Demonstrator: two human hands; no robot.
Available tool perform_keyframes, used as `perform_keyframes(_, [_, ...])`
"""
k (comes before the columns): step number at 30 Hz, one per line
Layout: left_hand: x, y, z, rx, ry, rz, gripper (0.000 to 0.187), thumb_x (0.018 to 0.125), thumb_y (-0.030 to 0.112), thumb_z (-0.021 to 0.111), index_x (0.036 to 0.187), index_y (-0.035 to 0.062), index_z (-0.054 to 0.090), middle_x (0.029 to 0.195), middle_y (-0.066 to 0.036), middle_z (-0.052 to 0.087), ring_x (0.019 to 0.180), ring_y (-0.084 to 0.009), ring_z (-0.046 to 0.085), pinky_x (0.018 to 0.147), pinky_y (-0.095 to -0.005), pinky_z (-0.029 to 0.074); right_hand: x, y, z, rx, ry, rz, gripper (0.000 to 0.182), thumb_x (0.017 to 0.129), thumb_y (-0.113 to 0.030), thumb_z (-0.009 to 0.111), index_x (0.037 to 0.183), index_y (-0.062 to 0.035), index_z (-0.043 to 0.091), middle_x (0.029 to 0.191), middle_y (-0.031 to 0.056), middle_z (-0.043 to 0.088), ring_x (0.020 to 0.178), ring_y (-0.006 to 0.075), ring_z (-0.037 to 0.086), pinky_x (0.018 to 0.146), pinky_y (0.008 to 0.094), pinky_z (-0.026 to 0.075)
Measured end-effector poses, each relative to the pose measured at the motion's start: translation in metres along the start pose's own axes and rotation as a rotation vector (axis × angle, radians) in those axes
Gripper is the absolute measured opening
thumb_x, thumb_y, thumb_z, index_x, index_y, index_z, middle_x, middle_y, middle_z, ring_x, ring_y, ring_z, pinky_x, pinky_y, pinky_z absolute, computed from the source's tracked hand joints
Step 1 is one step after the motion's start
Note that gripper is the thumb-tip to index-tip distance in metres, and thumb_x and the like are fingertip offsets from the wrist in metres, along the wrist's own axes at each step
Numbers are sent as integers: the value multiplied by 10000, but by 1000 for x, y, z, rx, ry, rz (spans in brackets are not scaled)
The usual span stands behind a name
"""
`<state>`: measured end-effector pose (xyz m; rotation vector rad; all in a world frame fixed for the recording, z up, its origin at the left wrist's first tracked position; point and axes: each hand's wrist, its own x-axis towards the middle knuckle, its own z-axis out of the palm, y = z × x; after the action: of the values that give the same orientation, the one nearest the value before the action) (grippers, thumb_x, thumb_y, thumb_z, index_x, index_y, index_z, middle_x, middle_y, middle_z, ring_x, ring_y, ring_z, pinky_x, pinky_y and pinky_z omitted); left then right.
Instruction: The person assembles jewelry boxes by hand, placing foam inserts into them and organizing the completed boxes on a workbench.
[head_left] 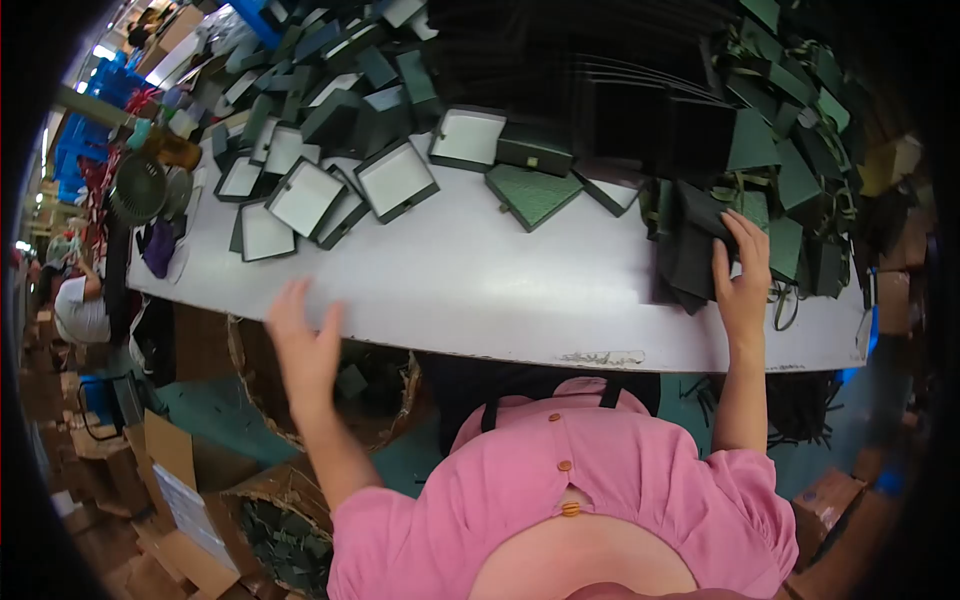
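My left hand [306, 335] hovers over the front edge of the white table [480, 270], blurred by motion, with thumb and fingers apart and nothing in it. At the right side of the table, my right hand [742, 265] grips the edge of dark, flat black pieces [690, 240] lying in a small stack; what exactly they are I cannot make out. Just beyond this hand is a pile of green boxes with ribbons [790, 180]. Closer to the left hand lie open box trays with white insides [305, 195]. A green textured box piece [535, 193] rests in the middle.
Tall black stacks [650, 120] stand at the back. A small fan [140, 188] is at the table's left end. Below the edge, a large carton [395, 410] and another carton with green pieces [285, 540] stand on the floor. Another person [82, 305] is at far left.
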<state>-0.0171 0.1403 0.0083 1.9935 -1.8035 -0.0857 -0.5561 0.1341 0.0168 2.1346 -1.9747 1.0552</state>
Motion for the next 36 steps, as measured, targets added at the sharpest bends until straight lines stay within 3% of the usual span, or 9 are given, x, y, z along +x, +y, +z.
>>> perform_keyframes(6, [65, 113, 66, -114, -20, 124, 496, 900, 314, 765, 1303, 45, 656, 1439, -281, 453, 1306, -451, 444, 1108, -512, 372, 11, -11, 1, -245, 465, -338, 347, 849, 63, 702, 1176, -52, 715, 1214, 111, 652, 1106, 310, 601, 943, 400, 496])
perform_keyframes(9, [68, 110, 101, -64, 46, 133, 466, 870, 401, 783, 1109, 14, 683, 1480, -301, 377, 1306, -495, 398, 1096, -565, 356, -10, -25, 17, 70, 493, -390, 378, 831, 70, 714, 1186, -61, 721, 1115, 93, 592, 1012, 269, 583, 869, 377, 491])
perform_keyframes(15, [23, 99, 86, -182, -51, 159, 386, 761, 272, 865, 913, 28, 607, 1511, -282, 352, 1357, -488, 384, 1103, -549, 364, -22, -75, 49, 1120, -197, 549, 252, 973, -22, 661, 1213, 22, 599, 1003, 81, 616, 799, 127, 653, 686, 233, 520])
perform_keyframes(17, [5, 95, 73, -327, -155, 299, 385, 724, 195, 872, 946, 31, 603, 1532, -266, 324, 1369, -482, 381, 1102, -543, 371, -21, -79, 53, 1170, -280, 608, 305, 982, -30, 647, 1259, 20, 529, 949, 84, 635, 715, 150, 684, 639, 256, 542])
perform_keyframes(20, [-22, 114, 64, -594, -324, 412, 860, 642, 154, 902, 1370, 76, 449, 1604, -236, 193, 1404, -439, 363, 1142, -531, 362, -18, -98, 53, 1286, -415, 618, 377, 973, -46, 663, 1291, -1, 466, 965, 100, 652, 726, 173, 708, 606, 272, 557])
perform_keyframes(23, [-32, 128, 80, -741, -340, 527, 1199, 603, 147, 927, 1573, 113, 223, 1630, -231, 142, 1433, -406, 341, 1166, -521, 350, -26, -119, 56, 883, -419, 326, 260, 947, -73, 700, 1148, -2, 553, 857, 94, 653, 692, 187, 705, 579, 301, 537])
perform_keyframes(26, [-27, 140, 89, -739, -352, 621, 1124, 652, 141, 914, 1568, 99, 264, 1599, -251, 216, 1436, -455, 311, 1153, -524, 357, -26, -125, 55, 446, -507, 24, 259, 886, -156, 750, 1053, -39, 590, 834, 144, 652, 683, 336, 665, 592, 413, 531])
perform_keyframes(31, [-30, 140, 94, -660, -308, 605, 962, 628, 109, 904, 1474, 32, 454, 1451, -206, 367, 1369, -401, 394, 1115, -497, 394, 0, -94, 31, 353, -306, -190, 176, 865, -193, 778, 804, -62, 677, 747, 104, 628, 649, 304, 645, 597, 395, 530])
perform_keyframes(36, [-23, 146, 83, -523, -342, 662, 920, 672, 162, 884, 1478, 12, 467, 1432, -226, 372, 1346, -430, 403, 1109, -492, 398, 95, -20, -25, -15, 244, -6, 214, 890, -139, 751, 1076, -56, 684, 1003, 116, 670, 890, 273, 650, 773, 389, 529])
